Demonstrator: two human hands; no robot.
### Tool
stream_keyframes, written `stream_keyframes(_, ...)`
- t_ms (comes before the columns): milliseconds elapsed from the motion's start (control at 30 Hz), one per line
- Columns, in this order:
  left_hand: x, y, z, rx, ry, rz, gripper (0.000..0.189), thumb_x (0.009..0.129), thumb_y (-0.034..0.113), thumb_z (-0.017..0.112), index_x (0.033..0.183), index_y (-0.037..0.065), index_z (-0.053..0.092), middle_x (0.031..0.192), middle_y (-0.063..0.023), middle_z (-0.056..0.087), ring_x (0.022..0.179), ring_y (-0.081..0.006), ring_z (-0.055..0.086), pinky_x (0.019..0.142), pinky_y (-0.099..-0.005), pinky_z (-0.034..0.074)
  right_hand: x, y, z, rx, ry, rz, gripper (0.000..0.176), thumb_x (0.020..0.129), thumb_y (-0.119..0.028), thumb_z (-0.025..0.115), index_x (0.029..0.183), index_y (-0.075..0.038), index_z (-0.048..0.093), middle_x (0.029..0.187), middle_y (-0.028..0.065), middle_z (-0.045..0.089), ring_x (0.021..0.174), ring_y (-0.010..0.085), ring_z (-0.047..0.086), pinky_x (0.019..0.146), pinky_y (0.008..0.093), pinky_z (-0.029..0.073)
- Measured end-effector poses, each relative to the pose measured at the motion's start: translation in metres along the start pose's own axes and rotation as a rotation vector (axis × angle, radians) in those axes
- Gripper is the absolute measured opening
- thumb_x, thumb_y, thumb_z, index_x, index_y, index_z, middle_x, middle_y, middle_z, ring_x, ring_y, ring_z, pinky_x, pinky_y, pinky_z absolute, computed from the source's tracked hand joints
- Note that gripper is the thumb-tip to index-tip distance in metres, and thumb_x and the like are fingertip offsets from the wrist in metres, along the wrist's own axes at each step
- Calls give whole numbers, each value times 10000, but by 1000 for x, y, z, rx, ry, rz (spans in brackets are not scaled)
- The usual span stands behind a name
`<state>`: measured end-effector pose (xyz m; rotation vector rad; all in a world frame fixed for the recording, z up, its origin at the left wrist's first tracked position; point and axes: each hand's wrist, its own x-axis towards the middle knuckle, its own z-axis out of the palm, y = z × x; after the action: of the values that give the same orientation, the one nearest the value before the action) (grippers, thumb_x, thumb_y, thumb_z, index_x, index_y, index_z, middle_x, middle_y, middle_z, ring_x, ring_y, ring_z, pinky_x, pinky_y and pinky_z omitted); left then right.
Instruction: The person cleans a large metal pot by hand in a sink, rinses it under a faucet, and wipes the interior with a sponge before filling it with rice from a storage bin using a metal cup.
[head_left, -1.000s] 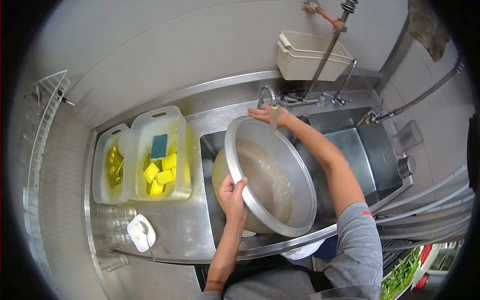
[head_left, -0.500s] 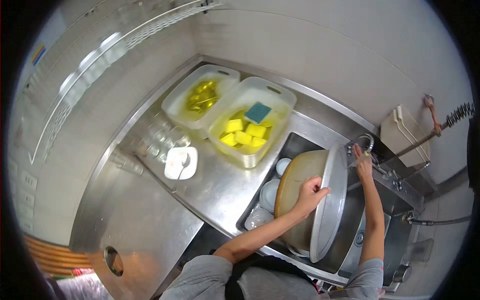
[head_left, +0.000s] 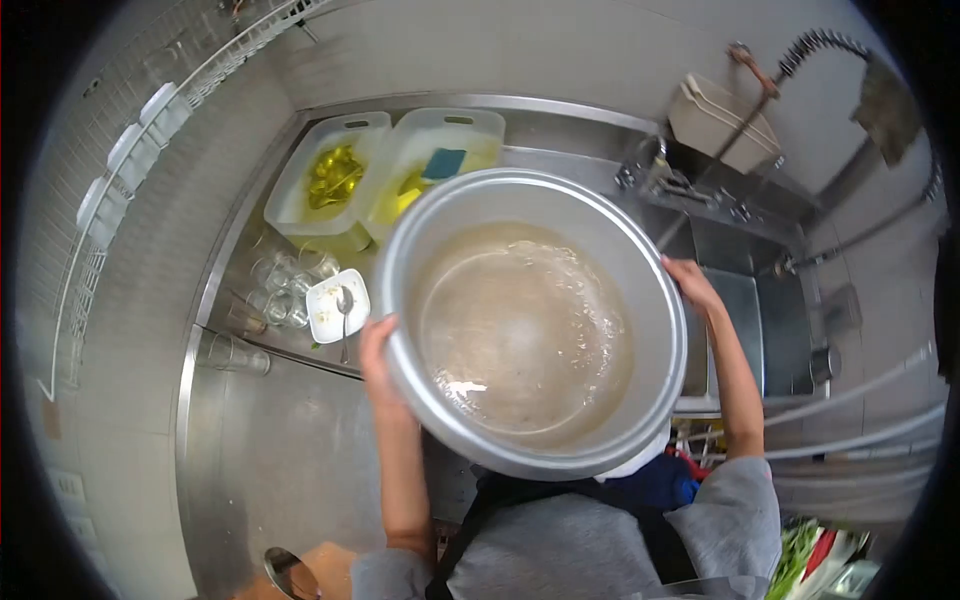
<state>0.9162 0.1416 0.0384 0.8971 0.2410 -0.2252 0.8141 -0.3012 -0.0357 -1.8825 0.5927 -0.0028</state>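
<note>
Between my hands is a large round aluminium pot (head_left: 530, 330), held level enough that I look straight down into it. Shallow cloudy water with ripples and bubbles covers its bottom. My left hand (head_left: 380, 355) is closed on the left rim, and my right hand (head_left: 692, 284) grips the rim on the right. The pot is over the front of the counter and hides part of the sink (head_left: 735, 310). To the left of my left hand lies a square white dish (head_left: 325, 316) with a spoon (head_left: 345, 305) and food remains.
Behind the pot stand two plastic tubs: one (head_left: 290, 190) with cutlery in yellowish liquid, another (head_left: 480, 125) with yellow and green sponges. Several glasses (head_left: 275, 285) lie beside the dish. A faucet (head_left: 648, 165) and a coiled spray hose (head_left: 815, 42) are at the right.
The pot has gone from tipped on its side over the sink to upright, nearer my body. My right hand has left the faucet and taken the rim. Water now shows inside.
</note>
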Motion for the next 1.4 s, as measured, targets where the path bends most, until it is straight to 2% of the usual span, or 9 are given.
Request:
stream_keyframes(267,-34,21,-134,-187,-37,-29,408,761,314,457,1019,9,542,930,-128,589,829,-227,578,732,-321,471,-53,-90,84,-184,-52,-24,490,810,-466,509,881,-1,645,653,22,565,574,88,480,496,247,372)
stream_keyframes(700,-39,7,-175,43,159,163,426,786,354,417,1015,15,537,941,-111,577,883,-209,554,791,-314,439,-12,-42,131,-222,-58,-155,450,796,-438,540,796,-1,645,540,8,515,493,72,428,435,260,364)
stream_keyframes(833,-43,3,-162,-22,135,61,451,804,371,382,1051,18,512,1008,-114,539,951,-217,519,832,-316,414,-10,-50,125,-56,-164,-130,377,809,-411,531,862,-49,619,675,35,538,664,136,484,643,278,416)
stream_keyframes(967,-38,-3,-180,27,255,88,450,812,384,385,1074,35,494,1060,-115,515,986,-222,495,852,-325,400,19,-46,95,-86,107,-358,165,774,-277,570,876,-148,561,906,149,416,877,258,426,797,300,356)
stream_keyframes(1100,-49,1,-162,180,222,157,435,805,389,426,1084,61,493,1080,-107,504,996,-222,481,855,-338,393,50,-79,8,-309,813,-906,195,615,-66,551,805,-74,509,835,99,455,843,257,416,771,327,352)
stream_keyframes(1200,-64,5,-148,478,212,299,438,790,381,479,1094,65,492,1098,-101,504,1019,-228,475,856,-346,393,97,-130,-74,-310,1099,-854,145,687,-70,555,827,-42,527,854,137,497,829,301,471,743,365,372)
stream_keyframes(1233,-40,20,-180,83,361,-130,453,775,361,524,1107,55,491,1072,-97,528,982,-227,505,830,-341,415,125,-140,-107,-385,1204,-950,168,700,-79,576,859,-41,537,851,140,497,806,296,485,716,355,383)
stream_keyframes(1333,-27,27,-235,296,246,-100,396,792,307,538,1085,43,506,1033,-87,550,921,-217,536,800,-313,435,204,-161,-186,-481,1264,-851,243,695,-103,603,927,-45,566,950,152,556,919,289,522,791,346,407)
stream_keyframes(1400,-40,31,-190,513,301,46,223,826,219,528,968,48,532,905,-42,546,875,-151,508,782,-260,407,243,-158,-223,-605,1207,-724,270,708,-113,581,969,-43,571,950,165,576,919,292,542,785,354,423)
